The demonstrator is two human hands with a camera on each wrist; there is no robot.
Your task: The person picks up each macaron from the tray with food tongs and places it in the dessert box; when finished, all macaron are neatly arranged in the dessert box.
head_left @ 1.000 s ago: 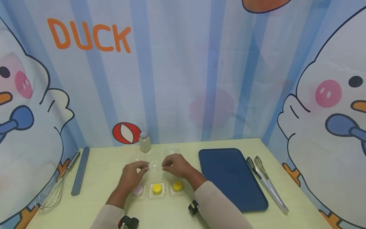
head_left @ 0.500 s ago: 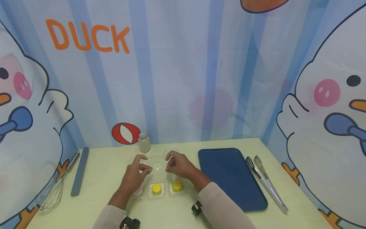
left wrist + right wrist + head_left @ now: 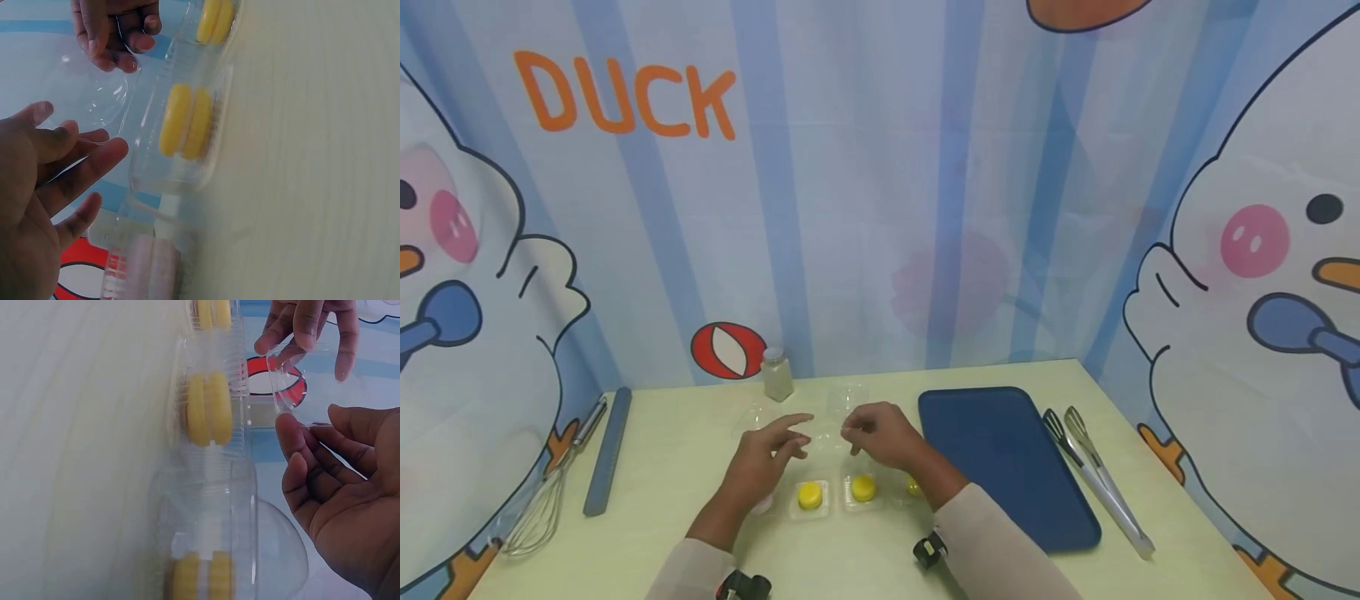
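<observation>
A clear plastic dome lid (image 3: 94, 94) spans the gap between the two hands, above the table. The left hand (image 3: 765, 458) pinches one edge of it, index finger held out away from the lid. My right hand (image 3: 882, 435) pinches the opposite edge between thumb and fingertips. In front of the hands, a row of clear trays holds macarons: a yellow macaron (image 3: 810, 495), another yellow macaron (image 3: 863, 488), and a third yellow macaron (image 3: 913, 486) partly behind the right forearm. A pink macaron (image 3: 150, 269) sits at the left end, mostly covered by the left wrist in the head view.
More clear lids, one left (image 3: 754, 417) and one right (image 3: 847, 397), lie behind the hands near a small jar (image 3: 777, 375). A blue tray (image 3: 1000, 467) and tongs (image 3: 1101, 483) are on the right. A whisk (image 3: 546, 500) and a blue-grey bar (image 3: 607, 454) lie left.
Both hands have shifted slightly right with the lid between them. The left index finger has stretched out from its earlier bend. A third yellow macaron now shows beside the right forearm.
</observation>
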